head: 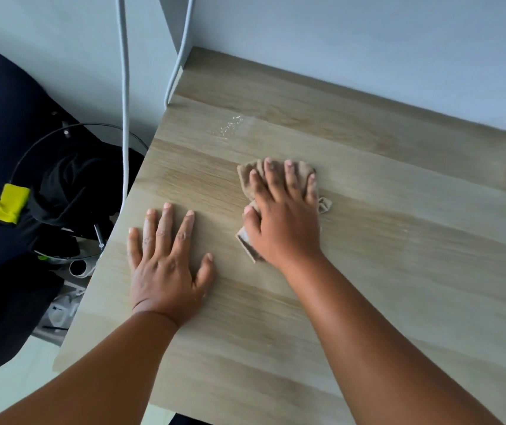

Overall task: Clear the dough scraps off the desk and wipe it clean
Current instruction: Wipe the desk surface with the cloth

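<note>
A beige cloth (279, 191) is pressed flat on the desk (399, 271) under the right hand (285, 222), fingers spread; the left hand (165, 268) is laid flat (holding nothing). A wet patch (230, 125), perhaps water, is seen beyond.

Setting: a room in a home, seemingly a bedroom or study corner. A light wood-grain desk (368, 271) is standing against a plain pale wall (337, 41); white cables (125, 118) are hanging beside it; dark clothing and bags (15, 148) are lying heaped on the floor alongside.
</note>
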Motion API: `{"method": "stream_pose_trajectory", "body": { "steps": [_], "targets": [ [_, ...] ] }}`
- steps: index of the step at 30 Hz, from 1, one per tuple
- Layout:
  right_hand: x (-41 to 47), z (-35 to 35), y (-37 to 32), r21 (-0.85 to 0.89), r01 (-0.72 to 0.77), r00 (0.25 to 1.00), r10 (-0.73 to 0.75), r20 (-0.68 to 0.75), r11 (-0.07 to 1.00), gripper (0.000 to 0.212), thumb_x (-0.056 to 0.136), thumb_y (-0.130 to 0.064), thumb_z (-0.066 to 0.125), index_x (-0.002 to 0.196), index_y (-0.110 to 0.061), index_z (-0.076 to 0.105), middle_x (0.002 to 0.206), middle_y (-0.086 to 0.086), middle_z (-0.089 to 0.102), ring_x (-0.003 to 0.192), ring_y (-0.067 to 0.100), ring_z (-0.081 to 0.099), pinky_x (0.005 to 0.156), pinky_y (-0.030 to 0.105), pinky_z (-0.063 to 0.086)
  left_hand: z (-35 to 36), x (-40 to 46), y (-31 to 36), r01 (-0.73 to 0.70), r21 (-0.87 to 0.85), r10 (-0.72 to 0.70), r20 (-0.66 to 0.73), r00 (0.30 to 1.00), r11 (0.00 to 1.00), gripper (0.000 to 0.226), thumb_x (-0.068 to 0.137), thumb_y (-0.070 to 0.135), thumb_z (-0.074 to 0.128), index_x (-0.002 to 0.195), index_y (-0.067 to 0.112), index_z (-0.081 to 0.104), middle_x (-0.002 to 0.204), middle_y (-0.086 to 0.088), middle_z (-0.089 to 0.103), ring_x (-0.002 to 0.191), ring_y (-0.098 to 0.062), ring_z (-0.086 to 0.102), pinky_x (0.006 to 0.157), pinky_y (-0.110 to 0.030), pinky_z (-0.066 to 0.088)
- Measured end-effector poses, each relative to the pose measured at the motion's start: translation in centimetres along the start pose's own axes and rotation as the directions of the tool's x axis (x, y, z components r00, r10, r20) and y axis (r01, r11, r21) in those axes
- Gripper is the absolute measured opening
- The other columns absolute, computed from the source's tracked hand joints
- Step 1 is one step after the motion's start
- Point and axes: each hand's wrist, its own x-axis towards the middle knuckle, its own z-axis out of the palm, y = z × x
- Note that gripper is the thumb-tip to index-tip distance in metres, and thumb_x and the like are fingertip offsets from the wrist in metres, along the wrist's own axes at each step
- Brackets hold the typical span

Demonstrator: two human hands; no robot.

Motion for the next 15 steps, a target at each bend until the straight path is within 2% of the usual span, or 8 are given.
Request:
{"method": "stream_pose_trajectory", "body": {
  "steps": [2,4,7,10,13,15],
  "targets": [
    [-2.1,0.2,0.8,-0.006,0.115,0.993,-0.114,0.008,0.993,0.062,0.096,-0.046,0.044,0.154,-0.025,0.046,0.168,0.002,0.03,0.158,0.033,0.018,0.124,0.062,0.012,0.0,0.0,0.1,0.001,0.002,-0.001,0.004,1.0,1.0,0.078,0.092,0.06,0.04,0.16,0.025,0.031,0.172,-0.008,0.016,0.16,-0.028,0.004,0.127,-0.058,0.008],
    [-4.1,0.3,2.6,0.001,0.154,0.988,-0.154,-0.01,0.988,0.06,0.098,-0.048,0.046,0.153,-0.025,0.047,0.167,0.001,0.032,0.157,0.029,0.022,0.125,0.058,0.016,-0.1,0.0,0.0,0.002,0.008,-0.002,0.01,1.0,1.0,0.078,0.092,0.06,0.04,0.161,0.025,0.03,0.172,-0.008,0.015,0.16,-0.028,0.003,0.127,-0.057,0.007],
    [-5.8,0.2,5.3,0.012,0.063,0.996,-0.062,-0.068,0.998,0.059,0.098,-0.052,0.048,0.151,-0.025,0.051,0.165,0.001,0.037,0.155,0.026,0.029,0.123,0.053,0.025,-0.2,0.0,0.0,0.002,0.003,-0.002,0.009,1.0,1.0,0.078,0.092,0.06,0.041,0.161,0.024,0.031,0.172,-0.008,0.016,0.16,-0.028,0.003,0.127,-0.057,0.007],
    [-4.4,-0.1,6.0,-0.022,-0.057,0.996,0.055,-0.075,0.998,0.061,0.097,-0.055,0.044,0.152,-0.028,0.049,0.165,0.0,0.038,0.152,0.027,0.035,0.113,0.049,0.031,-0.2,-0.1,0.1,0.0,-0.003,0.0,0.005,1.0,1.0,0.078,0.092,0.06,0.041,0.161,0.024,0.031,0.172,-0.008,0.015,0.16,-0.028,0.004,0.127,-0.058,0.008],
    [0.4,-0.7,5.4,-0.002,-0.204,0.976,0.204,-0.073,0.979,0.065,0.089,-0.05,0.044,0.15,-0.027,0.05,0.162,0.004,0.041,0.147,0.033,0.039,0.112,0.056,0.031,-0.2,0.0,0.2,-0.002,-0.005,0.002,0.001,1.0,1.0,0.078,0.092,0.06,0.041,0.161,0.024,0.031,0.172,-0.007,0.016,0.16,-0.028,0.004,0.127,-0.058,0.009],
    [4.5,-1.1,4.5,0.022,-0.287,0.957,0.288,-0.023,0.958,0.07,0.084,-0.05,0.04,0.15,-0.029,0.046,0.162,0.005,0.038,0.149,0.034,0.032,0.116,0.064,0.024,-0.2,0.0,0.2,-0.002,-0.004,0.002,0.004,1.0,1.0,0.078,0.092,0.06,0.041,0.161,0.024,0.032,0.172,-0.007,0.016,0.16,-0.028,0.003,0.127,-0.058,0.009]
  ]
}}
